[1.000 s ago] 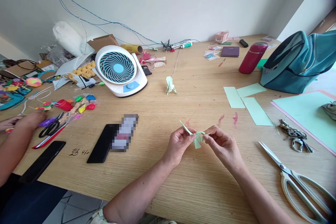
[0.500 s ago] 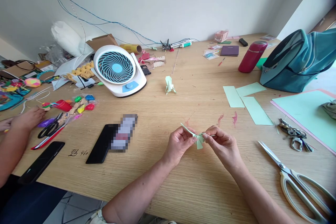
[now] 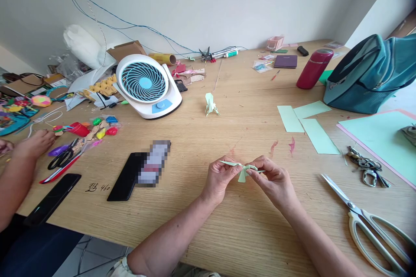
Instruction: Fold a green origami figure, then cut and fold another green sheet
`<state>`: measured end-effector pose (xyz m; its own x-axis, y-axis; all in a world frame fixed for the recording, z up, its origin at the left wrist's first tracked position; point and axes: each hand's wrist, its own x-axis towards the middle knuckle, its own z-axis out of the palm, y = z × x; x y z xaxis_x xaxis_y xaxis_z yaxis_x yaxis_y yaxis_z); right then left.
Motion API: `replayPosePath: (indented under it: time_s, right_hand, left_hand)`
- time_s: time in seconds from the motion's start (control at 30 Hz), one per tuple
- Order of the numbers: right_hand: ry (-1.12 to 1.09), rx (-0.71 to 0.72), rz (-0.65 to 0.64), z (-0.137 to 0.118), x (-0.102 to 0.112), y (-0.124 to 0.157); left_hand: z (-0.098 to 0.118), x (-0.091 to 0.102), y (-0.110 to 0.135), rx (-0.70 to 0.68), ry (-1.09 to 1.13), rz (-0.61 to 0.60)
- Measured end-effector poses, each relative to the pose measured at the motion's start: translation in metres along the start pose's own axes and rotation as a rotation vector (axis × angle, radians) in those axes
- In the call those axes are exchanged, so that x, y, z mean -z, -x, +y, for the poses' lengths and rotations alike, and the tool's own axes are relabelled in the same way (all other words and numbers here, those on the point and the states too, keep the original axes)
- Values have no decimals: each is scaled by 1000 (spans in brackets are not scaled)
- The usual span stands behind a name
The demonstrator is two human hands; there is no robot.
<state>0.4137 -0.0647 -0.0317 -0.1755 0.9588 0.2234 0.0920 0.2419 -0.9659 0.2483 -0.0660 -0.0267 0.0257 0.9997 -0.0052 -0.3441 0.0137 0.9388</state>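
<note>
Between my two hands is a small piece of folded light green paper [image 3: 242, 176], with narrow flaps sticking out to the left, right and downward. My left hand [image 3: 218, 180] pinches its left side between thumb and fingers. My right hand [image 3: 272, 180] is closed on its right side, the thumb pressed near the middle folds. The fingertips hide part of the folds. Farther back on the table stands a finished-looking folded green paper figure [image 3: 210, 104] with thin legs. Several flat strips of green paper [image 3: 320, 136] lie to the right.
Large scissors [image 3: 355, 212] and keys [image 3: 365, 166] lie at right, near a red bottle [image 3: 314, 69] and a teal bag [image 3: 367, 78]. A white fan [image 3: 147, 86] and phones [image 3: 125, 177] are on the left. Another person's hand [image 3: 35, 143] rests by colourful clay packets [image 3: 105, 132].
The folded paper has turned between my fingers; its left flap now lies flatter and its lower flap points more to the left. Both hands keep their pinch.
</note>
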Motion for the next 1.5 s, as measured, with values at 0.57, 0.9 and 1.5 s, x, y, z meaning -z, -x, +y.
replayPosePath:
  time_s: [0.57,0.9,1.5]
  right_hand:
    - [121,48,8,-8,3,1]
    - [223,-1,-38,-8,7,-2]
    - [-89,-219,-117,-1,0,-1]
  left_hand:
    - [0,1,1,-48,-91,15]
    - [-5,3,1,-48,-216,-102]
    - [1,1,6,-145,-364,-93]
